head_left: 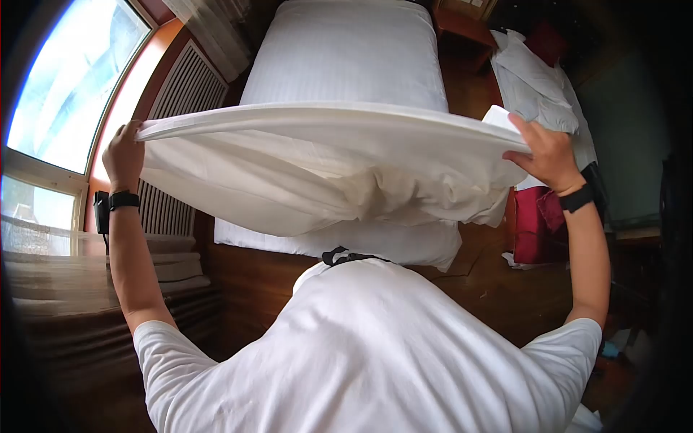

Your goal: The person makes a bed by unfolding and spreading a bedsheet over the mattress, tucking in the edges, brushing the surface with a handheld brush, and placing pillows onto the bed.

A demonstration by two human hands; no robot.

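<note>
A large white sheet (289, 166) is stretched in the air between my two raised hands, its upper edge pulled nearly straight and its middle sagging in folds. My left hand (124, 157) is closed on the left end of that edge, near the window side. On the far right my right hand (547, 153) grips the other end, with thumb and fingers around the cloth. Behind and below the sheet lies a bed with a white-covered mattress (346, 54); the sheet hides its middle part. Both wrists wear black bands.
At the left are a bright window (72, 79), a slatted radiator cover (184, 90) and a sheer curtain (216, 32). A second bed with rumpled white bedding (530, 79) and a red cloth (538, 227) stands at the right. A wooden nightstand (465, 36) sits between the beds, on a wooden floor (274, 278).
</note>
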